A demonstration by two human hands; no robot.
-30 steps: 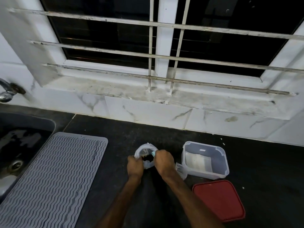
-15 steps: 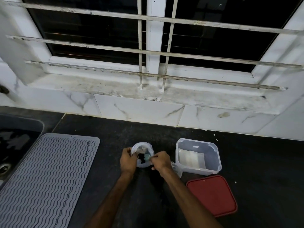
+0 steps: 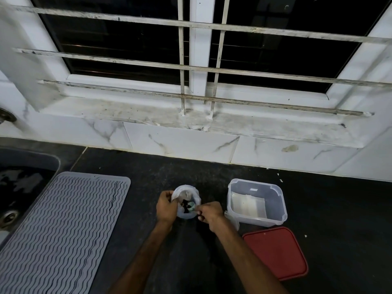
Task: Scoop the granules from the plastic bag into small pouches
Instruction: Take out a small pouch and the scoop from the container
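Note:
A clear plastic bag (image 3: 184,193) with its mouth rolled open stands on the black counter, dark granules at its bottom. My left hand (image 3: 166,206) grips the bag's left rim. My right hand (image 3: 209,213) pinches a small green scoop (image 3: 191,206) whose bowl is down inside the bag. A small clear pouch (image 3: 232,219) lies just right of my right wrist, partly hidden by it. Flat white pouches (image 3: 248,204) lie inside the clear tub.
A clear plastic tub (image 3: 275,200) stands right of the bag, its red lid (image 3: 275,252) in front of it. A grey ribbed mat (image 3: 59,225) covers the counter at left, beside a sink (image 3: 19,187). White tiled wall and window sill run behind.
My right hand has shifted from over the bag's mouth to its right side, with the scoop now dipped in the bag. The camera view has drifted slightly.

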